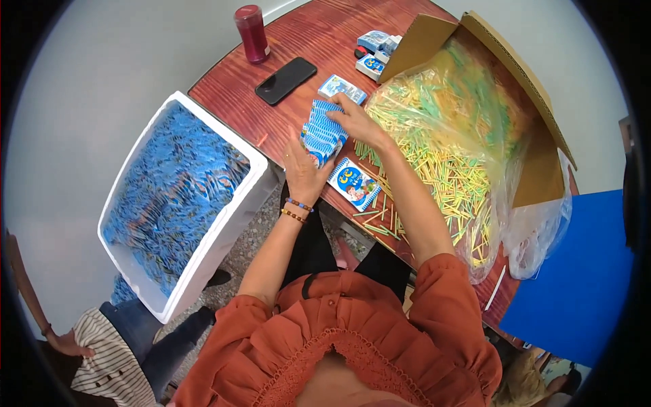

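Note:
A fanned stack of flat blue-and-white packets (321, 130) is held over the table's near edge. My left hand (303, 163) grips its lower end, with beaded bracelets on the wrist. My right hand (354, 121) closes its fingers on the stack's upper right side; its fingertips are partly hidden. Just beyond the hands lies a blue-and-white pack (342, 89). Closer to me, right of the left hand, another printed pack (354, 184) rests flat at the table edge. Loose yellow and green thin sticks (441, 180) spread beside my right forearm.
A white foam box (254, 178) full of blue packets stands left. A phone (286, 81) and red tumbler (252, 34) sit farther back. At right, an open cardboard box (522, 74) spills sticks from a clear bag (505, 146). Small packs (371, 65) lie behind. People flank the lower corners.

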`<state>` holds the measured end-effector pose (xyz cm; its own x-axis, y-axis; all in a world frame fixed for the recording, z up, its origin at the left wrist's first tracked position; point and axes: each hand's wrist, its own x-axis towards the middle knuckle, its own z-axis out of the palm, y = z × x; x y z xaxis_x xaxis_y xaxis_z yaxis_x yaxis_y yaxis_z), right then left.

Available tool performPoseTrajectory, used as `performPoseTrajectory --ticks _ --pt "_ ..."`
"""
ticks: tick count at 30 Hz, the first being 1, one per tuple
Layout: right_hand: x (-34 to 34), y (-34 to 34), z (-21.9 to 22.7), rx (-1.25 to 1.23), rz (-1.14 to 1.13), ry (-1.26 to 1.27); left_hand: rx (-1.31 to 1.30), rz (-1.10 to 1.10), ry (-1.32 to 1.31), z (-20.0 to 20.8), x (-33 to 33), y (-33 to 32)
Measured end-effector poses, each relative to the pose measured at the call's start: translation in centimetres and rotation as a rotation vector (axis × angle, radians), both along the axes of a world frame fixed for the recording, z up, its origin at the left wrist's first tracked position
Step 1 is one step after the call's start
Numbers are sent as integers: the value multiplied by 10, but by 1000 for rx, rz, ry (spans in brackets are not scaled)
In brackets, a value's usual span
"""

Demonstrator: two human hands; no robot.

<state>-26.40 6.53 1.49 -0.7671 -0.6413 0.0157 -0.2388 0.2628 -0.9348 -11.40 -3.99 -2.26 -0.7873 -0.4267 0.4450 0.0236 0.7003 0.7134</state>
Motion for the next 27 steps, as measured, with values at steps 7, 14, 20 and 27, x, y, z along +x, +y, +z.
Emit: performPoseTrajectory --ticks 7,14,20,27 --pt "45 -16 -15 -136 -97 209 -130 7 124 -8 17 -21" --pt "71 -26 -10 -247 -229 61 -67 18 58 -16 9 -17" --pt "76 -30 14 -302 -348 161 190 -196 193 -1 -14 -28" --pt "44 -18 -17 -216 -346 -28 -1 -158 62 1 -17 -26"
